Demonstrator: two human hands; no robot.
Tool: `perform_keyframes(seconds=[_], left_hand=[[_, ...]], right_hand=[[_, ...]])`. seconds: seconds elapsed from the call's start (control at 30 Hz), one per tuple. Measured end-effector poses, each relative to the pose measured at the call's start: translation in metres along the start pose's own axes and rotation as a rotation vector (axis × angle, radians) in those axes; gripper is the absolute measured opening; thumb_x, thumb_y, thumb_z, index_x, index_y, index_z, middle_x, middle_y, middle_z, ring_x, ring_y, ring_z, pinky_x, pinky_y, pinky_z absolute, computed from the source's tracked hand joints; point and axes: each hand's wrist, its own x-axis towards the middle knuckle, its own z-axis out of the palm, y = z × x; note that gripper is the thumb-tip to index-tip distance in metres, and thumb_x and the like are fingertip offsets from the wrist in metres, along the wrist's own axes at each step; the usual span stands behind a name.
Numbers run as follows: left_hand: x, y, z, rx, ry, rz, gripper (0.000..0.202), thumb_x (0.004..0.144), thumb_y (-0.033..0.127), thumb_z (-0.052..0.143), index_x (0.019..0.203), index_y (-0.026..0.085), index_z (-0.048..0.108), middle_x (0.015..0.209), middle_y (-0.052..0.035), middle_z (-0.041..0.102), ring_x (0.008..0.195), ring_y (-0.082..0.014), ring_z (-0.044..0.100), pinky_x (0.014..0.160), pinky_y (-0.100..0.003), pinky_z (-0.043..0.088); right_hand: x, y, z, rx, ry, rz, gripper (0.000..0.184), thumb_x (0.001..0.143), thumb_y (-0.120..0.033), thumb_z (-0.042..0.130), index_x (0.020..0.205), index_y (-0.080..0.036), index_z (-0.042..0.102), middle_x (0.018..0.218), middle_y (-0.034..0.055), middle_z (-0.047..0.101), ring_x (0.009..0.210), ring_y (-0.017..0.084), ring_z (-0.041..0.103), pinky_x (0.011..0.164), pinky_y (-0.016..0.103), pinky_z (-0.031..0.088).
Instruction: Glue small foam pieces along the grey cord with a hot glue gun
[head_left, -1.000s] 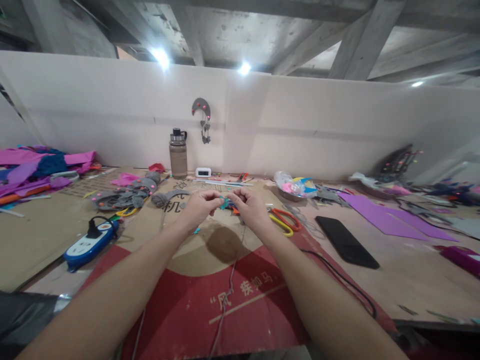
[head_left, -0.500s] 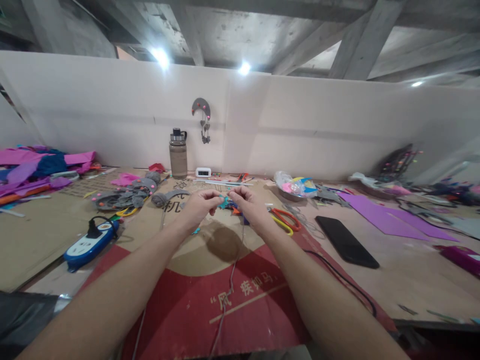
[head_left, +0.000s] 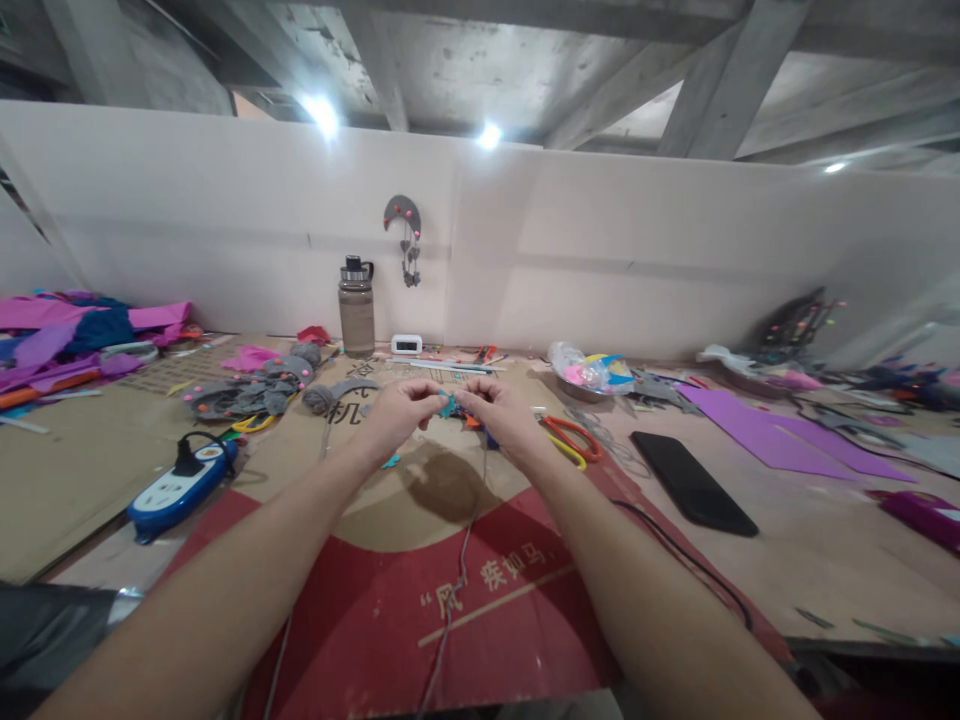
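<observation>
Two hands pinch a small teal piece near a loaded bowl

The left hand (head_left: 405,405) and the right hand (head_left: 491,405) meet over the middle of a printed cardboard sheet (head_left: 360,620). Between their fingertips is a teal piece (head_left: 448,404); thumb and fingers of the left hand are closed on its left side, those of the right hand on its right side. Much of the piece is hidden by the fingers, so its full shape is hard to tell.

Beyond the right hand, near the wall (head_left: 600,230), a shallow bowl (head_left: 583,395) is filled past its rim. It holds a clear plastic bag (head_left: 566,360) with something pink showing, and yellow and blue pieces at the right. Farther right stands a second bowl (head_left: 739,380), with whitish plastic (head_left: 724,355) lying over it; what lies deeper in it cannot be made out.

A see-through bottle (head_left: 358,320) stands upright against the wall, its dark lid on; its contents are unclear. A small white clock (head_left: 406,345) is just beside it.

Nearer the right forearm lie scissors (head_left: 592,440) with orange and yellow handles, then a black phone (head_left: 694,483). A blue and white power strip (head_left: 180,490) lies left of the left forearm.
</observation>
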Motion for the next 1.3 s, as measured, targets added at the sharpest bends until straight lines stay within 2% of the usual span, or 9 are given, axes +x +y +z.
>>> perform_keyframes(seconds=[0.27, 0.43, 0.53, 0.63, 0.77, 0.87, 1.0, 1.17, 1.3], left_hand=[[-0.001, 0.005, -0.003, 0.085, -0.056, 0.001, 0.018, 0.073, 0.032, 0.055, 0.069, 0.015, 0.060, 0.052, 0.0041, 0.048, 0.049, -0.0082, 0.042, 0.050, -0.022, 0.034], [-0.002, 0.008, -0.006, 0.199, -0.094, 0.001, 0.025, 0.074, 0.040, 0.055, 0.073, 0.015, 0.062, 0.057, 0.0023, 0.053, 0.052, -0.0095, 0.047, 0.051, -0.022, 0.038], [-0.002, 0.011, -0.009, 0.277, -0.093, 0.034, 0.032, 0.075, 0.043, 0.055, 0.088, 0.015, 0.065, 0.069, -0.0012, 0.060, 0.060, -0.0119, 0.053, 0.055, -0.024, 0.042], [0.000, 0.010, -0.010, 0.360, -0.049, 0.115, 0.037, 0.076, 0.033, 0.054, 0.108, 0.015, 0.061, 0.091, -0.0060, 0.065, 0.073, -0.0141, 0.057, 0.062, -0.025, 0.046], [0.001, 0.005, -0.009, 0.614, 0.005, 0.301, 0.050, 0.071, 0.014, 0.050, 0.122, 0.016, 0.052, 0.108, -0.0081, 0.061, 0.074, -0.0134, 0.057, 0.071, -0.029, 0.048], [-0.002, 0.002, -0.005, 0.849, -0.015, 0.389, 0.060, 0.071, 0.010, 0.048, 0.130, 0.017, 0.043, 0.118, -0.0099, 0.057, 0.090, -0.0179, 0.058, 0.086, -0.034, 0.045], [-0.008, 0.004, -0.002, 1.033, -0.049, 0.409, 0.064, 0.074, 0.010, 0.045, 0.137, 0.014, 0.033, 0.129, -0.0134, 0.049, 0.115, -0.0231, 0.048, 0.096, -0.037, 0.039], [-0.012, 0.007, 0.004, 1.142, -0.091, 0.424, 0.065, 0.076, 0.009, 0.043, 0.139, 0.012, 0.029, 0.130, -0.0157, 0.048, 0.116, -0.0249, 0.047, 0.095, -0.039, 0.039], [-0.015, 0.008, 0.009, 1.200, -0.092, 0.425, 0.063, 0.078, 0.010, 0.042, 0.139, 0.013, 0.029, 0.134, -0.0164, 0.045, 0.117, -0.0260, 0.047, 0.095, -0.041, 0.039]], right_hand=[[0.000, -0.001, -0.002, -0.017, -0.035, -0.025, 0.025, 0.070, -0.043, 0.060, 0.070, -0.018, 0.054, 0.054, -0.0062, 0.039, 0.048, 0.007, 0.032, 0.044, 0.020, 0.027], [0.001, 0.001, -0.003, -0.034, -0.029, -0.019, 0.025, 0.071, -0.043, 0.058, 0.070, -0.018, 0.053, 0.055, -0.0060, 0.038, 0.048, 0.007, 0.032, 0.043, 0.020, 0.027], [0.001, 0.001, -0.004, -0.020, 0.004, 0.008, 0.026, 0.071, -0.045, 0.058, 0.070, -0.019, 0.051, 0.055, -0.0060, 0.039, 0.048, 0.008, 0.034, 0.044, 0.020, 0.030], [0.002, 0.001, -0.006, -0.015, 0.058, 0.045, 0.026, 0.069, -0.045, 0.059, 0.067, -0.020, 0.050, 0.052, -0.0068, 0.037, 0.046, 0.008, 0.031, 0.042, 0.020, 0.030], [0.003, 0.004, -0.006, 0.004, 0.104, 0.093, 0.025, 0.067, -0.044, 0.060, 0.066, -0.020, 0.050, 0.052, -0.0066, 0.040, 0.045, 0.008, 0.034, 0.043, 0.021, 0.034], [0.005, 0.009, -0.006, 0.002, 0.123, 0.104, 0.025, 0.067, -0.044, 0.059, 0.066, -0.020, 0.050, 0.053, -0.0061, 0.041, 0.045, 0.008, 0.037, 0.043, 0.021, 0.037], [0.005, 0.013, -0.005, -0.036, 0.163, 0.119, 0.026, 0.068, -0.044, 0.058, 0.066, -0.019, 0.051, 0.053, -0.0050, 0.045, 0.044, 0.008, 0.040, 0.041, 0.020, 0.036], [0.005, 0.015, -0.005, 0.002, 0.169, 0.167, 0.027, 0.069, -0.046, 0.057, 0.070, -0.019, 0.051, 0.053, -0.0045, 0.047, 0.043, 0.009, 0.042, 0.040, 0.021, 0.039], [0.004, 0.012, -0.005, 0.050, 0.218, 0.191, 0.026, 0.067, -0.045, 0.058, 0.070, -0.019, 0.052, 0.053, -0.0053, 0.043, 0.042, 0.007, 0.038, 0.036, 0.020, 0.034]])
